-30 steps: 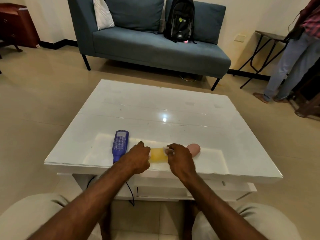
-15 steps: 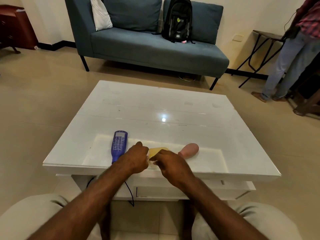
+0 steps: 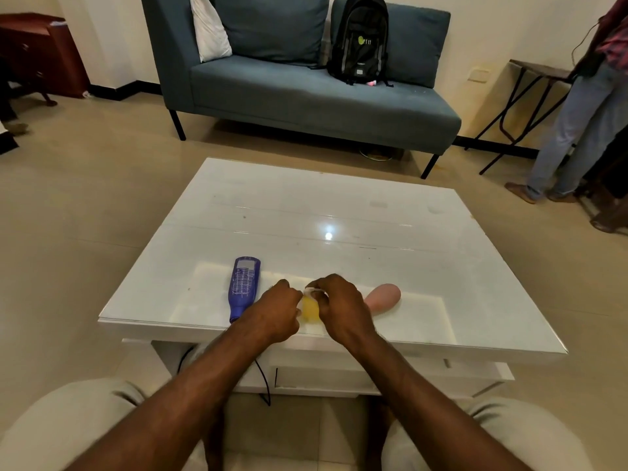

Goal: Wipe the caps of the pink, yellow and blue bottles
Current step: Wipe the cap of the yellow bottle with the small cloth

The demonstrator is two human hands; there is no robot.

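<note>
The yellow bottle shows only as a narrow strip between my two hands near the front edge of the white table. My left hand is closed on its left side. My right hand pinches a small white wipe against the bottle's far end, and the cap is hidden under it. To the left of my left hand lies the blue bottle, flat, with its cap end toward me. The pink bottle lies flat just right of my right hand, partly covered by it.
A dark cable hangs below the table's front edge, above my knees. Beyond the table stands a blue sofa with a black backpack. A person stands at the far right by a small side table.
The yellow bottle lay sideways between my hands a second ago. It is now turned end-on, and my right hand has moved to its far end with the white wipe.
</note>
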